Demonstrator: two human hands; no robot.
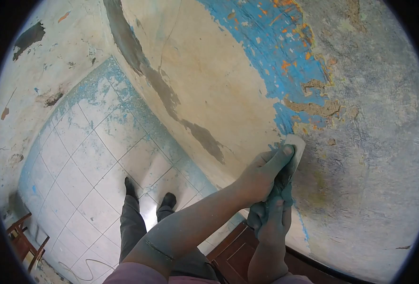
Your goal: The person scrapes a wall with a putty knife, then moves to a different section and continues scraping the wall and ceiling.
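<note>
Against the wall (238,94), a scraper (296,146) with a pale, dusty flat blade rests at the lower end of a strip of blue paint (285,61). My left hand (261,175) is closed around the tool near the blade, thumb laid along it. Just below, my right hand (272,217) wraps the lower part, its fingers coated with bluish-grey dust. Most of the handle is hidden by my fingers. Around the blade, cream paint borders the blue on the left and bare grey plaster (370,118) lies to the right.
Dusty white floor tiles (96,156) with blue flakes lie below, under my feet (167,201). A brown wooden door or panel (238,251) is close by my right arm. At the lower left stands a wooden chair (27,241); a thin cord (89,267) lies on the floor.
</note>
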